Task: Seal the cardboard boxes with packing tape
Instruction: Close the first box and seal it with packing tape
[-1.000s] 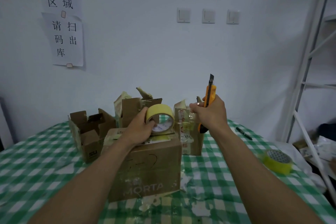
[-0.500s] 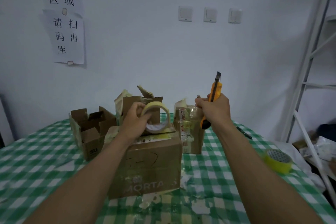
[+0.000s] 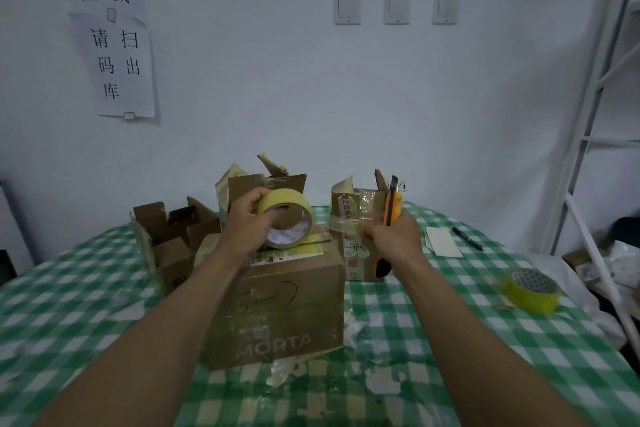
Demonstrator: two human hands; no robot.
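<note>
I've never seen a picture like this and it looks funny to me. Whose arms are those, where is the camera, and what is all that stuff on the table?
The arms belong to a person, not a machine. The camera sits on that person's head and looks forward and down, so you see both arms reaching out as if they were yours.

The left hand holds a yellow tape roll on top of the closed box marked MORTA. The right hand grips an orange utility knife, blade pointing up.

All this sits on a table with a green checked cloth. Behind the closed box are more cardboard boxes, like an open box on the left and a taped box behind the knife. To the right lie a second tape roll, a black pen and a small paper.
</note>
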